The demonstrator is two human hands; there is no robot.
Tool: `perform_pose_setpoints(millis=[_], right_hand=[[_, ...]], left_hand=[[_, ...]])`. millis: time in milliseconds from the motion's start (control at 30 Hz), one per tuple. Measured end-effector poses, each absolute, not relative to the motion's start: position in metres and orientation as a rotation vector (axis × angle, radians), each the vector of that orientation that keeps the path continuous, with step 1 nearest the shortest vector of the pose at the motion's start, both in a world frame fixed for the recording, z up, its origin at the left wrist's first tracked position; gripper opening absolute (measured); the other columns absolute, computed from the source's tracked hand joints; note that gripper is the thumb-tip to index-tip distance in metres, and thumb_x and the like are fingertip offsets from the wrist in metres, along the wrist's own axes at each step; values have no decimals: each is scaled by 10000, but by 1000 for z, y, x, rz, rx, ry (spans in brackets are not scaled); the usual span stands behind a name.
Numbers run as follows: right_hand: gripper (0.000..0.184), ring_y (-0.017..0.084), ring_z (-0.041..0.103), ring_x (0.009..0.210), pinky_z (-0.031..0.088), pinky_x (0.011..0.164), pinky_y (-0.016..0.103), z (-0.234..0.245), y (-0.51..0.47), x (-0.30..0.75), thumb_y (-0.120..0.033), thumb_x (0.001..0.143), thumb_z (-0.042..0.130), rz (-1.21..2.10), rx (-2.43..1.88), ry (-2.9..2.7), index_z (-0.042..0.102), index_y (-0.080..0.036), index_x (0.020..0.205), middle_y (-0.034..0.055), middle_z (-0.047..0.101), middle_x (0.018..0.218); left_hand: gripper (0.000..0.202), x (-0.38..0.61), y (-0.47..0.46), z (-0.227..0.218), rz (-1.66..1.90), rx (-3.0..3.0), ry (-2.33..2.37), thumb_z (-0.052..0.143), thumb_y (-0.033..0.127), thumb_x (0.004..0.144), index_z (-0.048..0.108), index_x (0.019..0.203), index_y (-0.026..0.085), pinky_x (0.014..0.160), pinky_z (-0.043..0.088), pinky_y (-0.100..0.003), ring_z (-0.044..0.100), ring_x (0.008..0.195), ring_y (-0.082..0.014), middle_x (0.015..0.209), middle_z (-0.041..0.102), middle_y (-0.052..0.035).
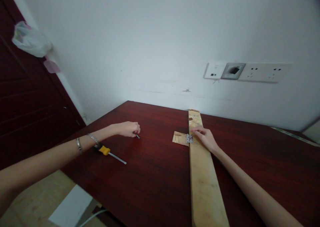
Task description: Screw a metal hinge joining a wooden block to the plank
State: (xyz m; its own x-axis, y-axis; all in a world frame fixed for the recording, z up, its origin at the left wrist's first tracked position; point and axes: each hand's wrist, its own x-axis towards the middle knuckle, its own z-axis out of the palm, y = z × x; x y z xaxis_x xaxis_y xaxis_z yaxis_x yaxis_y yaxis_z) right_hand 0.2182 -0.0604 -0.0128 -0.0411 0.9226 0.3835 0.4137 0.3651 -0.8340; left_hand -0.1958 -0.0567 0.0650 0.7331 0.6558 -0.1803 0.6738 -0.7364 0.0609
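Note:
My left hand is above the left part of the table, its fingers curled together at a small metal screw that pokes out below the fingertips. A screwdriver with a yellow and black handle lies near that wrist, its shaft pointing right. My right hand rests on a long wooden board, fingertips drawn together just beside a metal hinge. Whatever those fingertips pinch, if anything, is hidden. The hinge joins the board's left edge to a short, thin wood piece.
The dark red table meets a white wall with a row of sockets. A white box and a cable are below the table's left edge. A plastic bag hangs by the dark door.

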Motion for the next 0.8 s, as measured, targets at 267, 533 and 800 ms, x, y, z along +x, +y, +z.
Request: perform_pose_setpoints(millis=[267, 533, 800], right_hand=[[211, 261, 662, 871, 477, 854, 383, -12, -61, 218, -338, 731, 589, 644, -1223, -1633, 763, -220, 748, 51, 753, 872], [197, 261, 667, 867, 483, 843, 383, -13, -59, 220, -324, 706, 605, 678, -1207, -1589, 761, -206, 735, 52, 754, 858], [210, 262, 674, 838, 505, 788, 397, 19, -64, 222, -377, 665, 671, 642, -1111, -1532, 742, -188, 723, 85, 750, 843]], left_hand=[[81, -187, -58, 53, -120, 2767, 1143, 606, 121, 726, 612, 720, 201, 795, 436, -261, 560, 820, -180, 761, 612, -17], [92, -176, -54, 55, -186, 2812, 1111, 588, 90, 700, 608, 705, 179, 710, 426, -234, 566, 805, -166, 774, 610, -19], [29, -96, -45, 69, 611, 2506, 930, 606, 140, 706, 624, 729, 140, 680, 444, -236, 571, 710, -130, 778, 621, -21]])
